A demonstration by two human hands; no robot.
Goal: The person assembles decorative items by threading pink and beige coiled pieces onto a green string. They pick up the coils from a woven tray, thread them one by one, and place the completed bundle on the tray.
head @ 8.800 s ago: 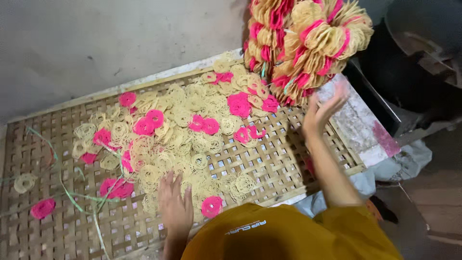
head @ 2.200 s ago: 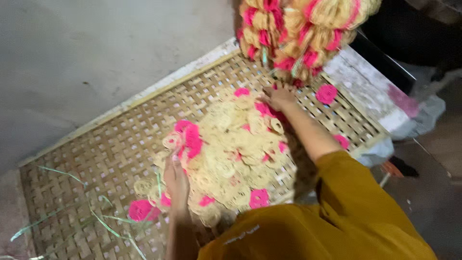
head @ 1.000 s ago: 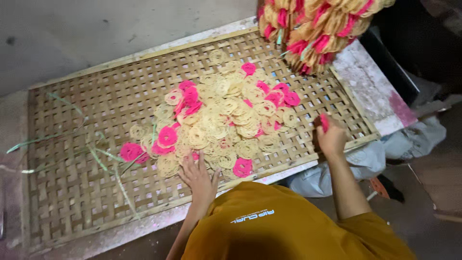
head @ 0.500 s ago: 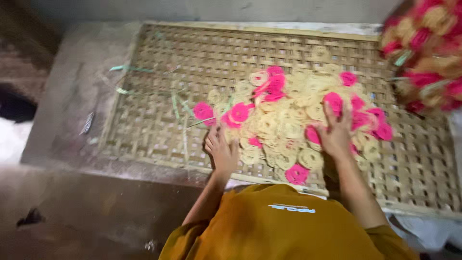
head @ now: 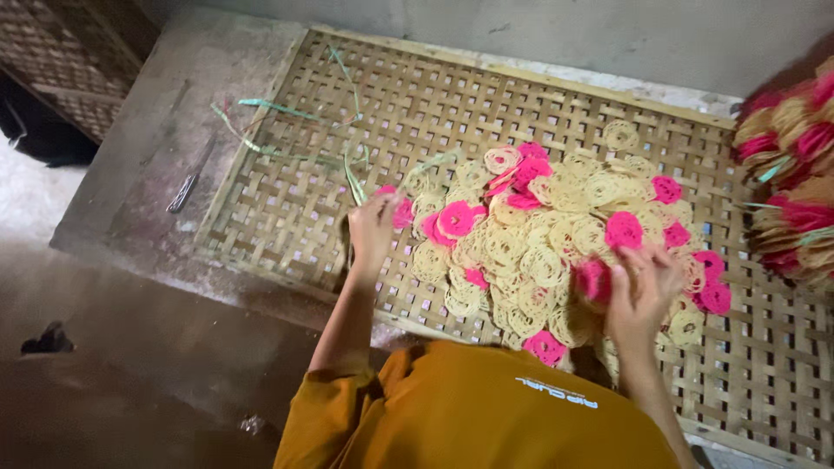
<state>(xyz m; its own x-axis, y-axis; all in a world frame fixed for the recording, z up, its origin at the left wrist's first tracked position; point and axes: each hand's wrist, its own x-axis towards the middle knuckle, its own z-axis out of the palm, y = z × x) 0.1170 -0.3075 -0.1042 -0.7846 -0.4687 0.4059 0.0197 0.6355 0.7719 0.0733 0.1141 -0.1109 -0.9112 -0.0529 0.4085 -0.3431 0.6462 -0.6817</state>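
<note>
Left hand: the left hand (head: 373, 230) rests flat on the left edge of the heap, fingers spread and pointing away from the person; it grips nothing, though a pink disc (head: 401, 211) lies just under its fingertips.
Right hand: the right hand (head: 641, 287) lies on the near right part of the heap with fingers loosely spread; whether it pinches a piece I cannot tell.
Hands to each other: well apart, with most of the heap between them.
Heap of discs: a pile of lacy round cream discs (head: 543, 247) mixed with pink ones lies between and beyond the two hands, touching both.
Pink pieces: one pink disc (head: 454, 218) sits just right of the left hand, another (head: 624, 230) just beyond the right hand, and one (head: 545, 346) near the body, between the wrists.
Woven tray: a flat bamboo lattice tray (head: 287, 204) with a pale wooden frame carries the heap and both hands.
Green strips: thin pale green ties (head: 278, 106) lie loose on the tray beyond and left of the left hand.
Bundles: tied bunches of cream and pink discs (head: 795, 187) hang well to the right of the right hand, beyond it.
Clothing: an ochre shirt (head: 469, 408) with a small pale mark on its back fills the near edge.
Labels or signs: none legible.
</note>
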